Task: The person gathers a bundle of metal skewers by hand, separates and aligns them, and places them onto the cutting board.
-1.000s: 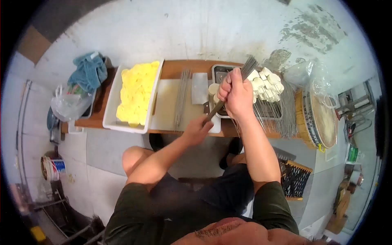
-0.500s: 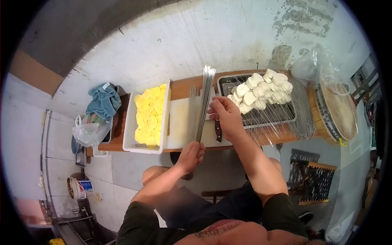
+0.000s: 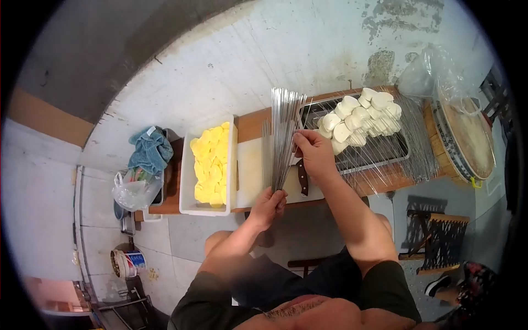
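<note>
My left hand point(image 3: 267, 209) is closed around the lower end of a bundle of thin metal skewers point(image 3: 283, 132), which stands upright and fans out at the top. My right hand point(image 3: 314, 155) is closed in a pinch at the right side of the fan, thumb and fingertips against the outer skewers. How many it grips I cannot make out. Below and behind the skewers lies a white cutting board point(image 3: 250, 168). A knife with a dark riveted handle point(image 3: 303, 179) rests beside my right hand; its blade is mostly hidden.
Left of the board stands a white tub point(image 3: 186, 187) of yellow round slices point(image 3: 210, 162). On the right, a metal tray point(image 3: 407, 148) bears white round pieces point(image 3: 357, 121) on skewers. Beyond are a round wooden-sided container point(image 3: 465, 137), a blue cloth point(image 3: 151, 148) and another person's shoe point(image 3: 438, 286).
The skewer bundle has spread from a tight bunch into a fan. My right hand's fingers have come against its right side. The camera view has shifted, and a shoe has appeared at lower right.
</note>
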